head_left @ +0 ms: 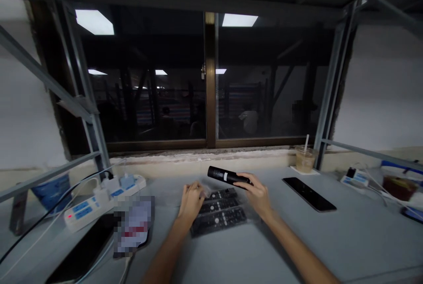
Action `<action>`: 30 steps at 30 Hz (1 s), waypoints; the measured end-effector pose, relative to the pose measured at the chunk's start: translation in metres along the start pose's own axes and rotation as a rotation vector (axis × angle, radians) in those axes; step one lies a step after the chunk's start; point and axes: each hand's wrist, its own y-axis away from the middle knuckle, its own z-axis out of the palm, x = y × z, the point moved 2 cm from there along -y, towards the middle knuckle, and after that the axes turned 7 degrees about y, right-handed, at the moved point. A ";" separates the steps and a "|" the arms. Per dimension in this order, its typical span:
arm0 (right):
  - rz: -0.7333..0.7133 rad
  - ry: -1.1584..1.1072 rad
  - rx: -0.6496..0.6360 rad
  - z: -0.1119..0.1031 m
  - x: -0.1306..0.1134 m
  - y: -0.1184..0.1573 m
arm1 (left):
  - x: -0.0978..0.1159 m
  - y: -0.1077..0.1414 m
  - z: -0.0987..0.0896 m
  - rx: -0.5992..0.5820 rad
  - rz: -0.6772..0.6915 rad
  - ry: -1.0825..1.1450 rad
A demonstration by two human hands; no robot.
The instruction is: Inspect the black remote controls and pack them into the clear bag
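A black cylinder-like item [223, 175] with a small white label is held tilted in my right hand [256, 190], its far end pointing left. My left hand [191, 198] is closed, fingers pinched on what looks like clear plastic [206, 190]. Beneath and between the hands, several black strips with white marks [219, 215] lie side by side on the grey table [228, 257], seemingly in clear plastic. The fingers of my right hand wrap round the near end of the black item.
At the left are a power strip [82, 214] with plugs and cables, a dark phone [89, 246] and a device with a blurred screen [135, 226]. A phone [309, 193] and a drink cup [304, 160] stand to the right. Metal posts frame the window.
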 end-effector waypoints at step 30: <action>0.138 0.027 0.072 -0.004 -0.001 0.001 | -0.003 0.001 -0.005 0.210 0.034 0.208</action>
